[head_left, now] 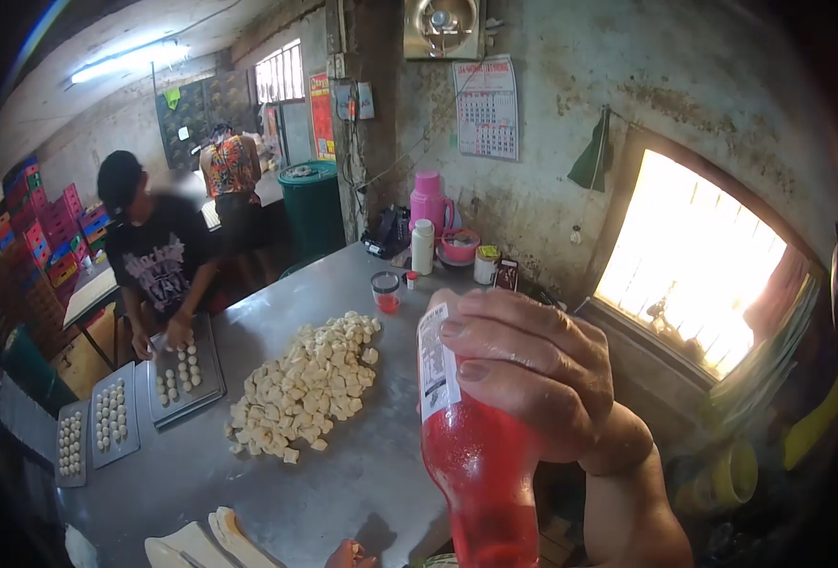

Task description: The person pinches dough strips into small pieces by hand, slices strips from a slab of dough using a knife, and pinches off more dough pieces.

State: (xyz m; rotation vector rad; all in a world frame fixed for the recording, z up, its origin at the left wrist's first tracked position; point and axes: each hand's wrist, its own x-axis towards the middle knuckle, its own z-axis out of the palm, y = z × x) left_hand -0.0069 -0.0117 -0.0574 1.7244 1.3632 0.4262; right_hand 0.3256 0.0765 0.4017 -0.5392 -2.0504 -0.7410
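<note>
My right hand (542, 369) is wrapped round a bottle of red liquid (481, 473) with a white label, held up close to the camera at the right of the metal table (343, 492). Only the fingertips of my left hand (348, 556) show at the bottom edge, low over the table; whether they hold anything is hard to make out. Left of them lie long strips of pale dough (196, 546). A large heap of cut dough pieces (305, 388) covers the middle of the table. Behind the bottle stands a small clear cup with red contents (386, 292).
Across the table a person (159, 237) handles dough balls on a tray (213, 379); two more trays of balls (113, 417) lie nearby. Another person (232, 170) stands farther back. A pink thermos (427, 204), white bottle (423, 246) and pink bowl (459, 248) line the far edge.
</note>
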